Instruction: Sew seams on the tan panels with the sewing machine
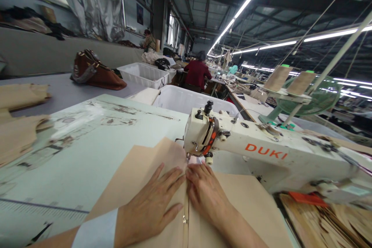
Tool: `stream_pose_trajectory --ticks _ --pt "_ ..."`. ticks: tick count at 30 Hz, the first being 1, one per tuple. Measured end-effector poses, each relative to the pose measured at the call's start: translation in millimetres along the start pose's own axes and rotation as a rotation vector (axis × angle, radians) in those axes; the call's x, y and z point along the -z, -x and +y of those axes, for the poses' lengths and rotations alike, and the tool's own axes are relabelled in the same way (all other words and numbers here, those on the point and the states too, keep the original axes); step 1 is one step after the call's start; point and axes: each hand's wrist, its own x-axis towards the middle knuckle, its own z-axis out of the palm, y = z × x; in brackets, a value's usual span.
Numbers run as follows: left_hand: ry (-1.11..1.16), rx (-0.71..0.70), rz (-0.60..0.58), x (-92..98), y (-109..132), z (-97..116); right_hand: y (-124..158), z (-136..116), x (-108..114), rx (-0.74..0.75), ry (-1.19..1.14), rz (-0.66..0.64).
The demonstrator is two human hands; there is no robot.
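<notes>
A beige fabric piece [247, 197] lies flat under the head of a white DUKI sewing machine [232, 141]. Down its middle runs a narrow zipper [185, 236] with a shiny metal slider. My left hand [148, 205] rests on the fabric left of the zipper, fingers stretched out and the fingertips close to the presser foot. On the other side, my right hand [206, 193] has its fingers bent and drawn together on the fabric edge along the zipper, just in front of the needle area. The needle tip is mostly hidden by my fingers and the machine head.
Beige pieces [17, 131] are stacked at the left. A brown handbag [97, 71] and white bins [142, 74] stand beyond the table. Thread cones [277, 77] and a green fan [312, 93] are at right, above a wooden board [319, 221]. A person in dark red [198, 74] sits ahead.
</notes>
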Motion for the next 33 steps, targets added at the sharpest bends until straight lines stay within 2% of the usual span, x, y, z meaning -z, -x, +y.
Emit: stream_pose_trajectory --ticks 11,19,26,33 --pt "-0.003 -0.005 0.050 -3.4 -0.2 -2.1 2.8 3.9 -7.0 0.046 -0.028 0.026" --pt "-0.006 -0.033 0.070 -1.2 -2.7 -5.2 14.1 18.9 -12.2 0.102 0.006 0.046" --pt "0.041 -0.020 -0.001 -2.7 -22.5 -18.0 -0.3 32.5 -14.3 0.111 0.030 0.065" --pt "0.033 -0.008 -0.011 -5.8 -21.5 -17.5 -2.3 32.5 -16.0 0.092 -0.041 0.094"
